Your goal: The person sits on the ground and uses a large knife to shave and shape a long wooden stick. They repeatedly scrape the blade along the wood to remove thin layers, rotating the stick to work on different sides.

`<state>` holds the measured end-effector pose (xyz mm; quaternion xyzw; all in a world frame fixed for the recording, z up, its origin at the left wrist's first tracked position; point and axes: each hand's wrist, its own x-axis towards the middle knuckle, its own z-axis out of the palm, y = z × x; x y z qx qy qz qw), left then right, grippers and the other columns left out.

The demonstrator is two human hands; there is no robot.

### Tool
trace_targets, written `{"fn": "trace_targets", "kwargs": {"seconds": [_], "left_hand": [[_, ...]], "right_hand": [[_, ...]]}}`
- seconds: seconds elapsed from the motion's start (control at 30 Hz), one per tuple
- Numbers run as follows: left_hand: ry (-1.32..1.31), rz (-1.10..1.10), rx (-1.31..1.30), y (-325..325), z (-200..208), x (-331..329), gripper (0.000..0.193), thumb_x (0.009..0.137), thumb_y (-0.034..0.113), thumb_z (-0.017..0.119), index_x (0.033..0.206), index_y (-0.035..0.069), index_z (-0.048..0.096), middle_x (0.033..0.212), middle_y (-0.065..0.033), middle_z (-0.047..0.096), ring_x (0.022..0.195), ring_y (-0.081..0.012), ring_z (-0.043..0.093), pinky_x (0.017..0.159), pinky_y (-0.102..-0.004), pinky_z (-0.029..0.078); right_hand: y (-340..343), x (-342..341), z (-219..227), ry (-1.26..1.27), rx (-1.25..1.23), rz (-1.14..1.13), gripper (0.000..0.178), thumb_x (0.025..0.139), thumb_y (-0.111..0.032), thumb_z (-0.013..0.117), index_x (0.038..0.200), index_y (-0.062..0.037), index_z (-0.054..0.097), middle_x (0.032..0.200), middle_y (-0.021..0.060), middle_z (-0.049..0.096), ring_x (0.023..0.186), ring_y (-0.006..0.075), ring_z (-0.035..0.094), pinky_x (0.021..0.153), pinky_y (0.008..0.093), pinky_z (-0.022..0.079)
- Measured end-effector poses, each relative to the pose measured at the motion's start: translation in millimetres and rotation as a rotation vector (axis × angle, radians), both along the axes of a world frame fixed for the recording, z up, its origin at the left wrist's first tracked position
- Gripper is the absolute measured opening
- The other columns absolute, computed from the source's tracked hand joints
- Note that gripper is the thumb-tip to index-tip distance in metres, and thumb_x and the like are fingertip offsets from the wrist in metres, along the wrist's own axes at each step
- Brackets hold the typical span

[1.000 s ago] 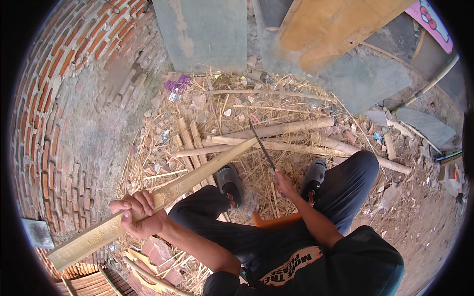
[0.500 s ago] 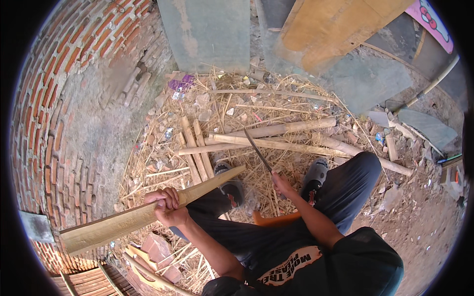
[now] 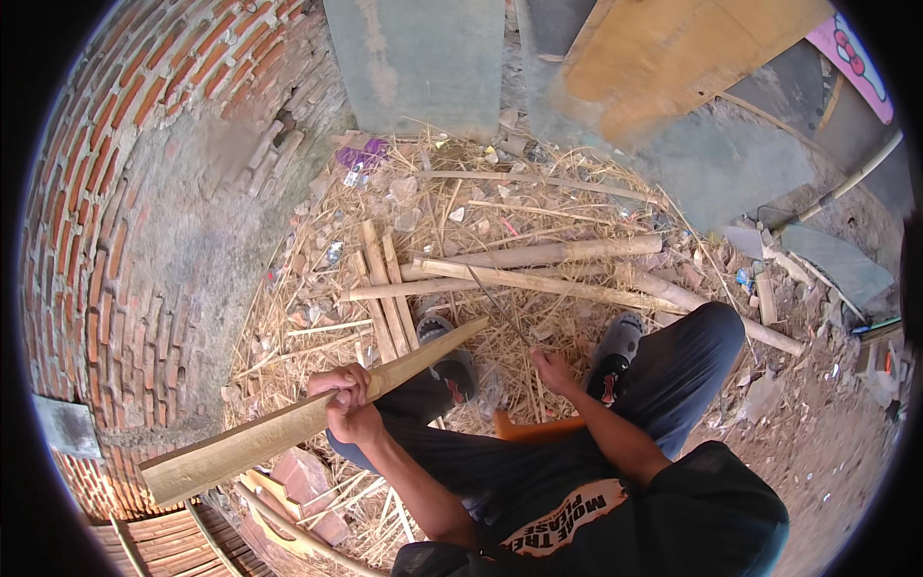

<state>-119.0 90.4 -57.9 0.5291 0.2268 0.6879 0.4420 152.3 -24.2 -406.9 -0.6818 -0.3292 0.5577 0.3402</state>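
Note:
My left hand (image 3: 348,402) is closed around the middle of a long pale plank (image 3: 236,439), which looks like split bamboo. The plank slants up from the lower left, and its narrow end reaches over my left shoe (image 3: 452,373). In my right hand (image 3: 553,371), between my knees, is the handle of a long-bladed knife (image 3: 502,309), mostly hidden by the fingers. Its thin dark blade points away and to the left, apart from the plank, with the tip over the poles on the ground.
Bamboo poles (image 3: 577,252) and upright split strips (image 3: 396,288) lie on straw and rubble beyond my feet. A brick wall (image 3: 125,288) rises at left. Grey panels (image 3: 423,72) and a brown board (image 3: 673,58) lean at the back. Something orange (image 3: 538,428) shows beneath me.
The plank and my left hand have shifted slightly right. My right hand has dropped a little, and the knife blade has turned to show a thinner edge.

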Motion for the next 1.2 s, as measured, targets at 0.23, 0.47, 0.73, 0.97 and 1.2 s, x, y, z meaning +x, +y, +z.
{"fn": "trace_targets", "kwargs": {"seconds": [0.23,0.47,0.73,0.97,1.2], "left_hand": [[-0.027,0.043,0.022,-41.1,-13.6,-12.6,0.02,0.084,0.017,0.064,0.078,-0.002,0.058,0.056,-0.0051,0.046,0.046,-0.0135,0.036,0.052,-0.0328,0.033],[0.051,0.1,0.032,-77.8,-20.9,-15.5,0.026,0.09,0.02,0.062,0.076,-0.001,0.057,0.058,-0.0076,0.049,0.047,-0.0152,0.04,0.051,-0.0333,0.034],[-0.016,0.116,0.03,-74.1,-28.3,-6.5,0.018,0.094,0.015,0.051,0.08,0.004,0.05,0.06,0.0003,0.038,0.049,-0.0102,0.032,0.057,-0.0318,0.035],[-0.149,0.282,-0.025,-60.2,-27.6,-9.3,0.019,0.093,0.015,0.054,0.079,0.006,0.047,0.058,0.0011,0.033,0.047,-0.0095,0.03,0.055,-0.0274,0.033],[-0.11,0.307,0.024,-56.2,-31.6,-10.5,0.016,0.094,0.017,0.053,0.085,0.007,0.046,0.058,0.0008,0.033,0.047,-0.0091,0.03,0.053,-0.0268,0.033]], "right_hand": [[-8.9,3.2,13.4,-0.151,-0.202,0.174,0.07,0.106,-0.054,0.045,0.057,-0.0042,0.043,0.052,0.0068,0.044,0.048,0.0232,0.044,0.055,0.0469,0.036],[8.9,-12.0,15.2,0.093,0.291,-0.104,0.066,0.107,-0.051,0.046,0.062,-0.0028,0.043,0.054,0.0069,0.037,0.046,0.0219,0.037,0.051,0.0452,0.033],[-22.1,-2.5,-13.1,-0.274,-0.123,0.193,0.067,0.106,-0.046,0.051,0.056,-0.0024,0.045,0.048,0.007,0.033,0.042,0.0213,0.035,0.05,0.047,0.033],[16.0,-23.2,22.9,-0.095,0.42,-0.112,0.061,0.106,-0.037,0.055,0.062,0.004,0.044,0.053,0.0085,0.04,0.051,0.0177,0.042,0.053,0.0419,0.038],[-38.5,-8.4,-40.7,-0.334,-0.124,0.279,0.071,0.105,-0.053,0.048,0.067,0.007,0.048,0.058,0.0191,0.053,0.054,0.0407,0.052,0.064,0.0556,0.043]]}}
